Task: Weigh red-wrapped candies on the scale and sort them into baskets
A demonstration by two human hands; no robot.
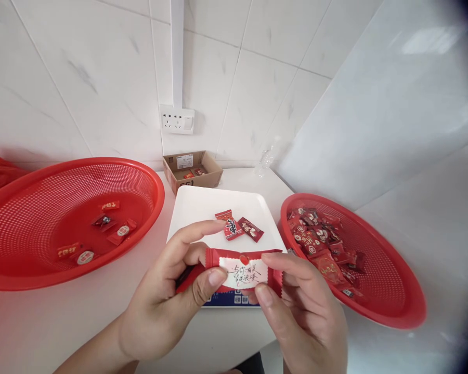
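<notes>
Against a tiled wall [113, 72], a white table [54, 327] bears two red baskets [42, 218], one cardboard box [198, 181] and one scale [195, 213] with two small packets [251, 229] on top. The left hand [161, 296] and right hand [308, 306] pinch one red-and-white packet [244, 272] at opposite ends, over the scale's near edge; perhaps a second wrapper [187, 278] sits inside the left hand.

Between the left grip [159, 293] and right grip [310, 306], a packet [242, 274] is showing red ends and black script on white. Beyond both, a platform [197, 213] is showing plain white; left of the left grip, a basket [134, 189] is displaying dotted red.
</notes>
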